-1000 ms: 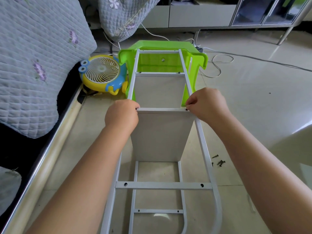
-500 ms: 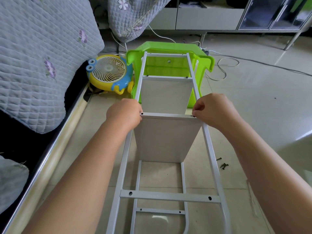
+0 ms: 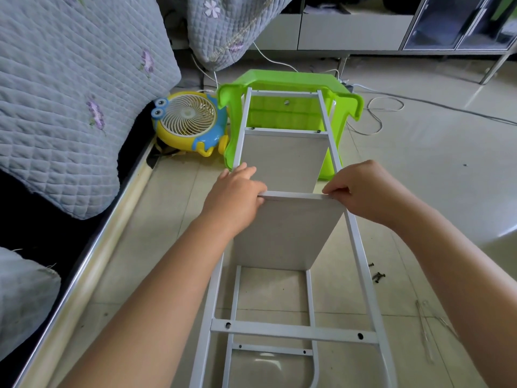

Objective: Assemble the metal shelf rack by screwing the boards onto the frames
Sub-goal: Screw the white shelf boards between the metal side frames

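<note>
Rack frame: we log a white metal frame [image 3: 361,253] lying lengthwise across the floor, running from 6 o'clock up toward 12 o'clock; its near crossbar [image 3: 293,330] shows a hole at each end.
Near board: a pale grey board [image 3: 282,233] stands on edge between the two side frames at the centre, its top edge level with the upper rails.
Far board: a second board [image 3: 282,161] sits further off at 12 o'clock, under a crossbar with screw heads at its ends.
Left hand: our left hand [image 3: 237,197] rests at the board's left top corner, fingers laid fairly straight over the rail, thumb under the edge; a loose, flat hold.
Right hand: our right hand [image 3: 361,191] pinches at the board's right top corner, fingers curled tight; what sits between the fingertips we cannot tell.
Loose screws: a few dark screws [image 3: 377,275] lie on the tiles at 4 o'clock, just beside the right rail.
Stool: a green plastic stool [image 3: 347,105] supports the rack's far end.
Fan: a yellow and blue fan [image 3: 190,121] at 11 o'clock, touching the stool.
Quilt: grey quilted bedding [image 3: 70,93] at 9 o'clock.
</note>
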